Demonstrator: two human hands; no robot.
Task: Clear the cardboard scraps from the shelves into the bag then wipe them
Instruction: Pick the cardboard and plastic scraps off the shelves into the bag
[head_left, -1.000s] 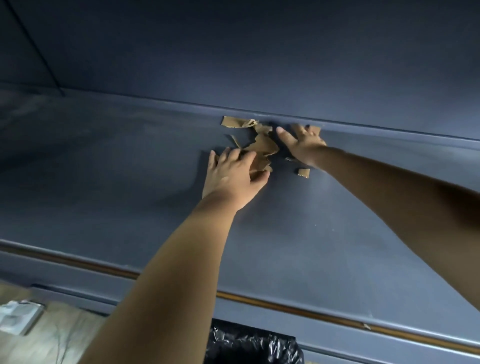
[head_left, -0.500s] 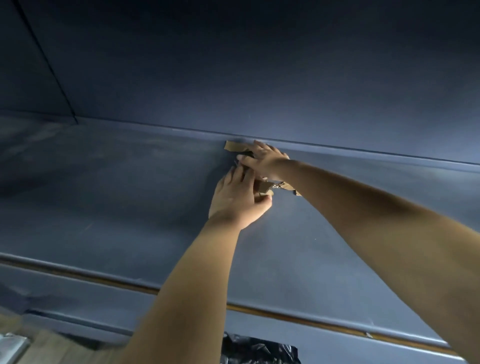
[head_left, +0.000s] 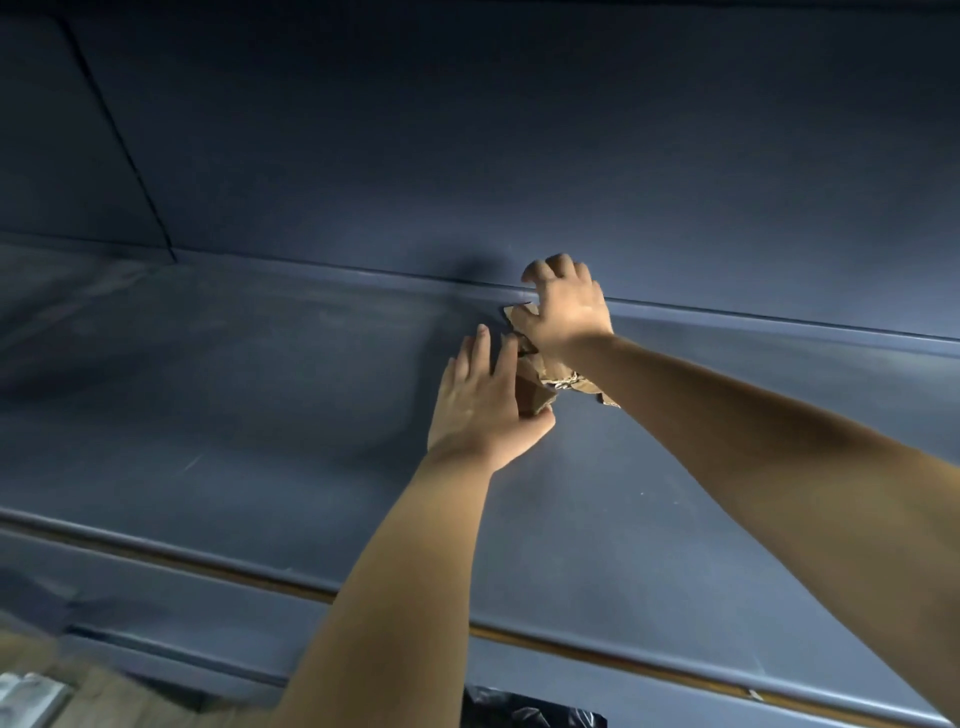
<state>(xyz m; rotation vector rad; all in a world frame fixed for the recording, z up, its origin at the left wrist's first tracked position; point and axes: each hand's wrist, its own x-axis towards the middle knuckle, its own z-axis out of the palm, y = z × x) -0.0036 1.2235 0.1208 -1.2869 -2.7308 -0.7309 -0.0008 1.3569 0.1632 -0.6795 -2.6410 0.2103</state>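
Brown cardboard scraps (head_left: 551, 382) lie bunched near the back of a dark blue shelf (head_left: 260, 415). My left hand (head_left: 480, 400) presses against the pile from the left, fingers together and palm cupped on the scraps. My right hand (head_left: 563, 312) lies over the top of the pile by the back wall, fingers curled and spread over the scraps. Both hands cover most of the scraps. A black bag (head_left: 530, 712) shows at the bottom edge, below the shelf's front.
The shelf's back wall (head_left: 467, 156) rises just behind my right hand. The front lip (head_left: 208, 561) has a brown strip along it. A wooden floor (head_left: 104, 696) and a pale object (head_left: 26, 696) show at the bottom left.
The scattered scraps have been gathered into one bunch between my hands. My right hand swept left over the pile and now rests on top of it; my left hand stays pressed against it.
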